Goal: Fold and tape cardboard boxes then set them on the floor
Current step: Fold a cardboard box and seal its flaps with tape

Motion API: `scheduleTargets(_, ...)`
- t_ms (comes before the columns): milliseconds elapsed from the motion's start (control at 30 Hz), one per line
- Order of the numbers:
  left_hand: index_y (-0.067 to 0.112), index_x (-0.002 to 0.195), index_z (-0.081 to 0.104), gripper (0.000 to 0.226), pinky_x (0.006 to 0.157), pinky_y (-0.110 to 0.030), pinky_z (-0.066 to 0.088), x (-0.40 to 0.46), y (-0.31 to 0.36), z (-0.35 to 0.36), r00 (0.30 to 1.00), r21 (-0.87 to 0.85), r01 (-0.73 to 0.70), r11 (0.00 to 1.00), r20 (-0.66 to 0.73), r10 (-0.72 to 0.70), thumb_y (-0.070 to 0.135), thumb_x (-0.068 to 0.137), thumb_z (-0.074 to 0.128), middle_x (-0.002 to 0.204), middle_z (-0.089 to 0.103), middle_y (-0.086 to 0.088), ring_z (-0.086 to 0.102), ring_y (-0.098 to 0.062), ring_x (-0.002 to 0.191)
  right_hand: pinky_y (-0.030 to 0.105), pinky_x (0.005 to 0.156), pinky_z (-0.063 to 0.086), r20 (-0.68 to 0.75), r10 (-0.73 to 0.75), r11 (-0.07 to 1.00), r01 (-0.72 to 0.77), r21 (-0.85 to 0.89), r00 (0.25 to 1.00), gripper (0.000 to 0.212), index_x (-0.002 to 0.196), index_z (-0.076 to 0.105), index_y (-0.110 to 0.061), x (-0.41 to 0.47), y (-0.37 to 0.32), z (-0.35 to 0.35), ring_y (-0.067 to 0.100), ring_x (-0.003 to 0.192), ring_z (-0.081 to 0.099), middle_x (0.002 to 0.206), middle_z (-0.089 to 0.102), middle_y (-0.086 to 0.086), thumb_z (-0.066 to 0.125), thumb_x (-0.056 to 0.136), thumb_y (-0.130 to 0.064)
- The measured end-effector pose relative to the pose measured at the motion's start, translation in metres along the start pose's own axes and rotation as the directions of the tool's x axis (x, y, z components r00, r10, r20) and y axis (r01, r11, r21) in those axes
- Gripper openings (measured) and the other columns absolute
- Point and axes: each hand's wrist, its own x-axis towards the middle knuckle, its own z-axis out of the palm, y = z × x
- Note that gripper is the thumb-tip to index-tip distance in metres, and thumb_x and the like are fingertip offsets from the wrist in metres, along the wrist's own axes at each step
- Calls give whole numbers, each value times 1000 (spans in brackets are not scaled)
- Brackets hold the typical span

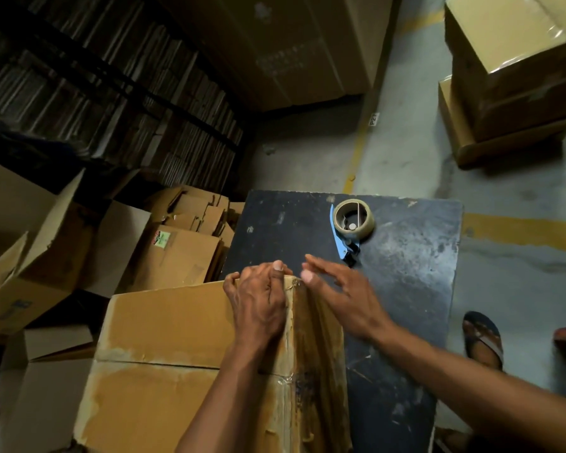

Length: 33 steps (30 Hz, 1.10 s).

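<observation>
A worn brown cardboard box [177, 338] stands on the near left part of a dark table [406, 273]. Its top flaps are down and a seam runs across them. My left hand [258, 302] lies on the box's far right corner, fingers curled over the far edge. My right hand [343, 295] hovers just right of that corner, fingers straight, the thumb near the corner. A tape dispenser [352, 227] with a blue handle and a brown tape roll lies on the table beyond my hands.
Flattened and half-open cartons [174, 243] are piled left of the table. Taped boxes [517, 76] are stacked at the far right on the concrete floor. A sandalled foot [482, 341] stands right of the table. Dark shelving fills the left background.
</observation>
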Motion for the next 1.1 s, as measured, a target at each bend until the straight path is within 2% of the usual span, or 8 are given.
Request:
scheduleTargets(100,28,107,72,64,109,-49,27,-2,-4,0,1000,-11,-16,1000,-6,16,55,102,14,108,70,7,57,-15,111,37,96,57,184,-27,997,40,-66,983,53,109,79,-40,31,-20,-6,-5,108,67,112,76,-17,65,78,-80)
scheduleTargets(167,29,105,73,64,109,-48,27,-1,-3,0,1000,-14,-6,1000,-1,6,55,102,14,106,70,8,57,-13,110,37,92,59,267,-39,997,56,-58,963,40,100,82,-34,43,-15,-9,1,101,70,105,77,-14,77,78,-67)
scheduleTargets(333,30,104,75,67,106,-34,18,2,-1,2,1000,-13,1,1000,-7,-1,56,102,13,103,66,14,52,-7,108,31,88,57,371,-107,991,66,120,923,22,97,84,-19,65,7,-14,14,97,71,103,73,-2,87,79,-31)
scheduleTargets(567,36,97,72,60,106,-35,20,2,-4,2,1000,-4,-2,1000,0,2,52,106,15,99,67,17,53,-4,104,47,88,61,467,13,994,41,-105,884,21,92,83,-24,72,32,-34,9,91,74,94,78,-8,90,75,-35)
scheduleTargets(667,36,104,74,61,112,-43,22,-1,-4,0,1000,-32,9,999,0,-9,54,105,15,106,70,14,55,-7,110,39,89,62,460,67,988,6,-157,885,44,111,79,-29,67,31,-42,3,96,73,102,78,-12,90,71,-43)
scheduleTargets(800,27,123,71,65,116,-47,24,-4,0,-4,1000,-83,12,996,-13,-13,56,103,16,116,71,2,55,-13,118,25,91,57,446,-45,992,91,-84,894,67,138,59,-42,58,11,-21,2,105,68,113,72,-13,78,76,-59)
scheduleTargets(1000,25,127,70,61,117,-45,25,-3,-3,-2,999,-92,26,995,-19,-28,53,104,20,119,72,1,58,-15,120,33,89,59,445,55,969,59,-238,894,46,117,73,-38,51,35,-21,-2,98,69,102,74,-18,85,75,-50)
scheduleTargets(1100,23,128,70,59,118,-44,25,-4,-1,-3,1000,-89,11,996,-27,-14,50,106,23,121,72,-1,58,-15,120,34,95,58,441,27,946,119,-302,897,78,135,65,-29,53,27,-31,2,107,67,114,73,-12,82,67,-62)
